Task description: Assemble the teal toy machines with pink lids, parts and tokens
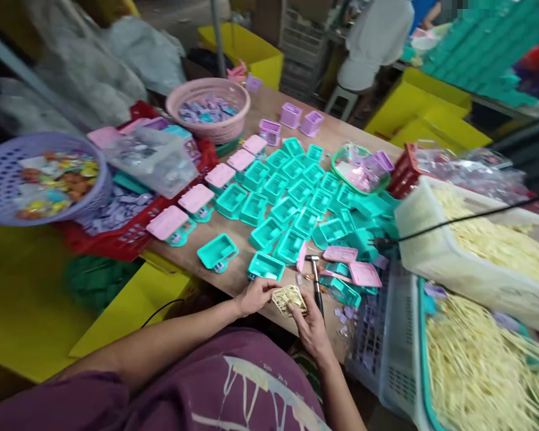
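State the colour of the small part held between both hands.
Cream, pale yellow: the small part, head view, between left hand and right hand.

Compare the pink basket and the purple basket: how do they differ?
The pink basket sits flat on the wooden table and holds small purple and blue pieces; the purple basket is tilted at the left, off the table, holding multicoloured pieces. The purple basket looks larger, though it is nearer. Both are round, perforated plastic.

Teal trays (269, 197): smooth glossy plastic. Table (336, 134): matt bare wood. Pink basket (209, 108): perforated plastic. Cream part (288, 298) looked like matt plastic w/ openwork.
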`<act>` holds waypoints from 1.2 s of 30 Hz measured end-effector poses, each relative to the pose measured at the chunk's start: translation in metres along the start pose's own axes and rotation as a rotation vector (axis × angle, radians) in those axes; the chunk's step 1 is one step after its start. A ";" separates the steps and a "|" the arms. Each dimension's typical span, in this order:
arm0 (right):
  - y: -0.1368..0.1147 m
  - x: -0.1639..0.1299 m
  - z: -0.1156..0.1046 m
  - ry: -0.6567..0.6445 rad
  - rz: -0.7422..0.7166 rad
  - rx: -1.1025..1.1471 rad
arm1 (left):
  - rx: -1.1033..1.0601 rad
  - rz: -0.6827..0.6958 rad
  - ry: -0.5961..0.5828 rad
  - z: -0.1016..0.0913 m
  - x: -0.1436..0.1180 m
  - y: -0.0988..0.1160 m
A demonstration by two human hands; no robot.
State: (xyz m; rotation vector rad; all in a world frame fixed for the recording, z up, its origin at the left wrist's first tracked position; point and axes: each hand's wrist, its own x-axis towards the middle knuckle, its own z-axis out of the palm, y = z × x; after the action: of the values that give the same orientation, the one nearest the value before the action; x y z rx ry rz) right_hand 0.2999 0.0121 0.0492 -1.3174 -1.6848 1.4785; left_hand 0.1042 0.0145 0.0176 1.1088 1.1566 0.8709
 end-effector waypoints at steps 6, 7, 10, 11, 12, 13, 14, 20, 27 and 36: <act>-0.046 0.097 0.057 -0.270 -0.377 -0.183 | 0.280 0.189 0.714 -0.083 -0.055 0.003; -0.053 0.116 0.069 -0.355 -0.488 -0.277 | 0.354 0.213 0.821 -0.096 -0.060 -0.001; -0.065 0.171 0.108 -0.613 -0.777 -0.621 | 0.540 0.252 0.975 -0.128 -0.063 -0.016; -0.066 0.186 0.120 -0.673 -0.835 -0.709 | 0.603 0.258 0.974 -0.135 -0.061 -0.021; -0.065 0.199 0.131 -0.721 -0.878 -0.775 | 0.662 0.260 0.953 -0.141 -0.058 -0.026; -0.064 0.210 0.140 -0.759 -0.910 -0.817 | 0.704 0.256 0.918 -0.144 -0.054 -0.030; -0.061 0.218 0.148 -0.787 -0.936 -0.838 | 0.736 0.248 0.880 -0.146 -0.050 -0.035; -0.047 0.233 0.169 -0.819 -1.024 -0.967 | 0.821 0.206 0.786 -0.158 -0.038 -0.058; -0.045 0.230 0.169 -0.737 -0.935 -0.936 | 0.963 0.271 0.666 -0.193 -0.027 -0.066; -0.028 0.218 0.177 -0.662 -0.814 -0.924 | 1.004 0.298 0.592 -0.205 -0.029 -0.083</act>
State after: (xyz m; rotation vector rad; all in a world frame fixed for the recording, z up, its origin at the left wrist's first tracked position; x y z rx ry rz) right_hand 0.0542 0.1359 -0.0131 -0.2693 -3.0405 0.6310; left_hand -0.1034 0.0095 -0.0623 1.9394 2.0722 0.8774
